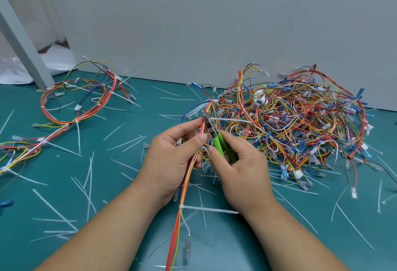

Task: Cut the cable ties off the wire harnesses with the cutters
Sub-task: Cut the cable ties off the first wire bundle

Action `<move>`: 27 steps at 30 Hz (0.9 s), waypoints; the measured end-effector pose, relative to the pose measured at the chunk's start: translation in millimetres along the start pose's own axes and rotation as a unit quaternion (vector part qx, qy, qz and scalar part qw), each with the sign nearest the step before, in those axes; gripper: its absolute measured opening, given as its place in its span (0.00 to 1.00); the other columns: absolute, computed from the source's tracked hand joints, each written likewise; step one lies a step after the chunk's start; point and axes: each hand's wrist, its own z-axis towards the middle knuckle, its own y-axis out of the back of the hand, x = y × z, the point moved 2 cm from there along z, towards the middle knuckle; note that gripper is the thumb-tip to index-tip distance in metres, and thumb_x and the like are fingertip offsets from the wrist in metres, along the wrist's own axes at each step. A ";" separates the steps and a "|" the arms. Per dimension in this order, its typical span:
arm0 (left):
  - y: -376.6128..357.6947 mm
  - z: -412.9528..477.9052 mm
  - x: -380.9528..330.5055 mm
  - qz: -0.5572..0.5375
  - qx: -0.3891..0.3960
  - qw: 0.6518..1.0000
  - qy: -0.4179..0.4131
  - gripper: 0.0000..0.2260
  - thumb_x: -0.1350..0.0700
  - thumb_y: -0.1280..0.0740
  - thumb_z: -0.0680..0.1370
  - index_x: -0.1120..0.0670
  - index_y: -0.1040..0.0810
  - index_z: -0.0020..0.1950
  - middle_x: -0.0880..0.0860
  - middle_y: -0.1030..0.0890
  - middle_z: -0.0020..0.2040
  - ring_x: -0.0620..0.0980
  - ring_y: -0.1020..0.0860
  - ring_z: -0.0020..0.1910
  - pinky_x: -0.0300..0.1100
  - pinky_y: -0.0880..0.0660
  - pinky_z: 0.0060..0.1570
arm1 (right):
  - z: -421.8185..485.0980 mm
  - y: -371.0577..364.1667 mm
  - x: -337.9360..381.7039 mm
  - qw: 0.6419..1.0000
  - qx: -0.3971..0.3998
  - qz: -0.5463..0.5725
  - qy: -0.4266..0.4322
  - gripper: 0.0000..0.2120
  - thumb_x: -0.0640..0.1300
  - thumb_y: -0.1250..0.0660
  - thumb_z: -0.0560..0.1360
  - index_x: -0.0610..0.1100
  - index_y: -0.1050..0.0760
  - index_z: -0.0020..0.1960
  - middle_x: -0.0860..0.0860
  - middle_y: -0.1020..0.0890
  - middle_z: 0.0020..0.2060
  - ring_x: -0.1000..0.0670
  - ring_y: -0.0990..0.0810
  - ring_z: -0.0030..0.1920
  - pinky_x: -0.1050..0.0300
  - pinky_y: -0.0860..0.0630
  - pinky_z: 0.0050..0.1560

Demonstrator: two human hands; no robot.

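Green-handled cutters [218,145] sit in your right hand [242,172], with fingers and thumb curled round the handles and the steel head pointing to eleven o'clock. The jaws stand at a white cable tie [233,119] whose tail sticks out toward three o'clock; I cannot tell whether they have bitten through it. Your left hand [171,157] grips the wire harness [177,225] just beside the cutter head, thumb and fingers pinching the orange, yellow and white wires. These run down between your forearms toward six o'clock. A second tie [209,209] is fastened on that bundle lower down, its tail lying toward three o'clock under your right wrist. At two to three o'clock from your hands, a big tangled pile of harnesses [305,124] lies against the grey wall panel [214,24]. At ten o'clock a looped harness [64,121] lies well apart on the teal mat [225,249]. White tie offcuts [53,207] are scattered over the mat.
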 end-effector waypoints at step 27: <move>-4.8 -6.2 0.1 0.051 0.078 0.995 -0.030 0.18 0.49 0.26 0.71 0.46 0.16 0.61 0.51 0.22 0.42 0.51 0.30 0.34 0.42 0.33 0.33 | 5.7 5.6 -1.7 0.982 -0.063 0.149 -0.103 0.10 0.52 0.32 0.78 0.45 0.19 0.46 0.56 0.26 0.30 0.55 0.31 0.31 0.57 0.33 0.33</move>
